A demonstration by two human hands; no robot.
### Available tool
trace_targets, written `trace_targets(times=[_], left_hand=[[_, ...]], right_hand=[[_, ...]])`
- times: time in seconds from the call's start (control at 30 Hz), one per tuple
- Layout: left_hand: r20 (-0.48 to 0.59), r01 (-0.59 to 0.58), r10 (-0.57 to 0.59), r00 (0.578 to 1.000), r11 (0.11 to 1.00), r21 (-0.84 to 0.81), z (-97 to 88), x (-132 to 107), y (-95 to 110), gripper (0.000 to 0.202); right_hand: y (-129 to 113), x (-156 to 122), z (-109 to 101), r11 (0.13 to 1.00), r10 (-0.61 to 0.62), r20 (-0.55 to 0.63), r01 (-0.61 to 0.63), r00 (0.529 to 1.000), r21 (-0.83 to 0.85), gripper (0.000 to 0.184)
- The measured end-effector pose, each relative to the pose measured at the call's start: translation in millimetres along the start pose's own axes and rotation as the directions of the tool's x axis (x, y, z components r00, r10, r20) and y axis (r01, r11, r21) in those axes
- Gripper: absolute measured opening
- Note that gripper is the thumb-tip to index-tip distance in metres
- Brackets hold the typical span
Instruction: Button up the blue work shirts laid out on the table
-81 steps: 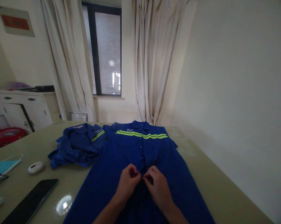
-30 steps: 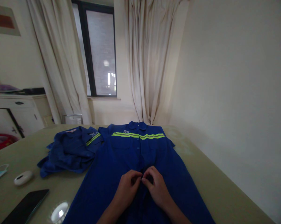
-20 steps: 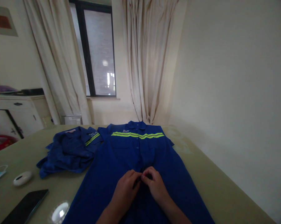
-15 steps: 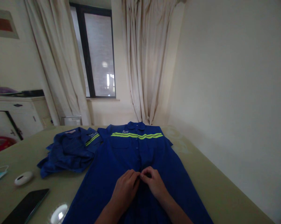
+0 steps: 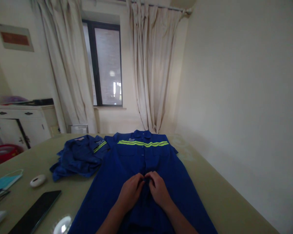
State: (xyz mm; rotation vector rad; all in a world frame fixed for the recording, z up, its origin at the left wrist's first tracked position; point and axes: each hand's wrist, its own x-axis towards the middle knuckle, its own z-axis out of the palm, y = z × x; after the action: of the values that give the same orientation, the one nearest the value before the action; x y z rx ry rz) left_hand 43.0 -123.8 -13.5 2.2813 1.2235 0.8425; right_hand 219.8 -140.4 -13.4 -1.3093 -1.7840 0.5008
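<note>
One crumpled garment (image 5: 79,159) and a phone (image 5: 35,213) lie near the shirt (image 5: 129,162).

Left fingers (image 5: 137,178) and right fingers (image 5: 154,176) curl close together.

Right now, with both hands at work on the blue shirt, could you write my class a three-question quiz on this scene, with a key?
1. True or false: the left hand and the right hand are both at the front of the spread-out blue shirt.

2. What lies crumpled beside that shirt, on the person's left?
A. A black phone
B. A second blue garment
C. A face mask

3. Fill the gap: the bright stripes across the shirt's chest are ____.

Key: 1. True. 2. B. 3. Yellow-green.
</note>
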Motion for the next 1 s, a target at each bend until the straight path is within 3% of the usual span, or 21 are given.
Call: trace_targets(times=[0.1, 0.2, 0.3, 0.43, 0.6, 0.7, 0.8, 1.0], left_hand=[[0.001, 0.102, -0.103, 0.995, 0.993, 0.062, -2.5, -0.7, 5.9, 0.011], [0.008, 0.160, -0.164, 0.986, 0.971, 0.179, -5.1, -7.3, 13.6, 0.026], [0.023, 0.133, -0.145, 0.989, 0.951, 0.278, -7.1, -20.1, 20.9, 0.034], [0.077, 0.106, -0.144, 0.987, 0.923, 0.370, -10.5, -38.6, 28.7, 0.018], [0.161, 0.085, -0.168, 0.973, 0.902, 0.424, -12.5, -53.6, 36.4, 0.019], [0.194, 0.072, -0.173, 0.965, 0.895, 0.441, -11.6, -61.0, 41.6, 0.023], [0.235, 0.079, -0.205, 0.950, 0.887, 0.455, -10.1, -67.8, 48.2, 0.025], [0.308, 0.122, -0.293, 0.905, 0.872, 0.473, -13.6, -70.4, 55.5, 0.026]], right_hand=[[-5.7, -0.8, -1.5, 0.993, 0.044, 0.007, -0.043, 0.999, -0.107, 0.045], [-11.7, -1.8, -1.6, 0.963, 0.113, 0.013, -0.106, 0.994, -0.248, 0.047], [-17.1, -2.2, -2.0, 0.901, 0.188, 0.013, -0.167, 0.982, -0.401, 0.042], [-27.6, 0.9, -4.7, 0.838, 0.260, -0.009, -0.230, 0.966, -0.495, 0.026], [-51.5, 15.3, -2.0, 0.758, 0.287, -0.038, -0.251, 0.957, -0.602, 0.038], [-61.9, 26.5, 4.1, 0.736, 0.273, -0.049, -0.242, 0.961, -0.632, 0.027], [-60.6, 31.8, 7.6, 0.732, 0.266, -0.071, -0.249, 0.961, -0.634, 0.019], [-34.1, 19.8, -3.1, 0.741, 0.337, -0.127, -0.346, 0.933, -0.576, 0.023]])
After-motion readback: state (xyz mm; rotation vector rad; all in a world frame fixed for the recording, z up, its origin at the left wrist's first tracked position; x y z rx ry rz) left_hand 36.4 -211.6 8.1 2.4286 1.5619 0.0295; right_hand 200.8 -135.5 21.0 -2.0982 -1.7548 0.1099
